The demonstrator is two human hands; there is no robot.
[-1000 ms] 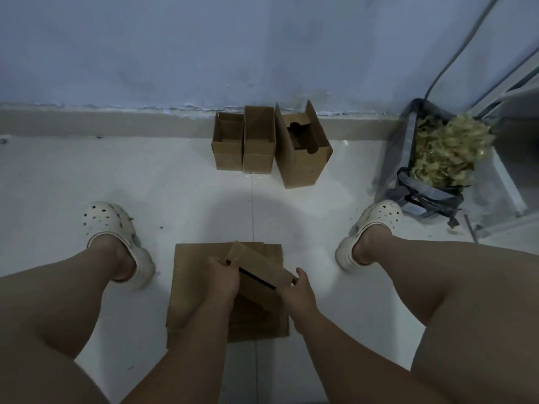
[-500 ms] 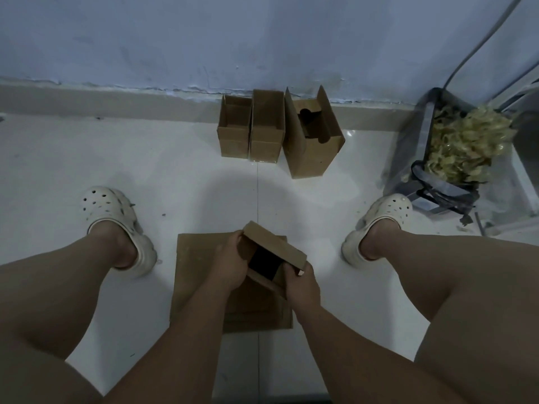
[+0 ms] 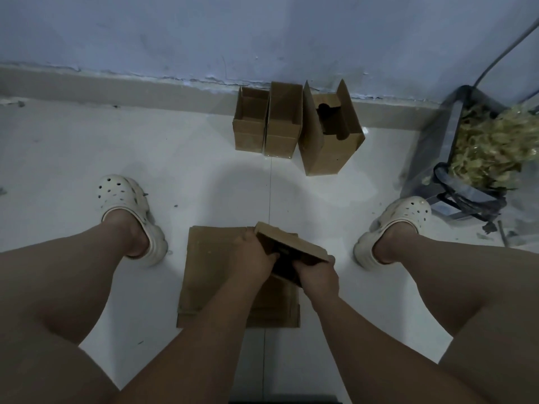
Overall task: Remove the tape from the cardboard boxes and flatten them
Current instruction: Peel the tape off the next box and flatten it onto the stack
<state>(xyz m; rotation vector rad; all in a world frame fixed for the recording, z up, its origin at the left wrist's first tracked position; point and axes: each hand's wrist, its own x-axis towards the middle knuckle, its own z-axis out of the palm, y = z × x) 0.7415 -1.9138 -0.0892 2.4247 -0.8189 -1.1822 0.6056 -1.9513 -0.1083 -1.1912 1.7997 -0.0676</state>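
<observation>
Head view: both hands (image 3: pixel 253 259) grip small box (image 3: pixel 291 248).

White tiled floor (image 3: pixel 175 158) under flattened cardboard (image 3: pixel 210 258), three boxes (image 3: pixel 282 123)

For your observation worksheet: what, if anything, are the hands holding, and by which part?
A small cardboard box: the left hand grips its left end, the right hand its right end.

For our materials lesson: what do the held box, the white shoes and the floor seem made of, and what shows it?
The held box looks like matt brown cardboard: stiff panels, sharp folds. The white shoes seem moulded foam or rubber, matt, with round punched holes. The floor looks like glossy white tile: a straight joint, faint reflections.
</observation>
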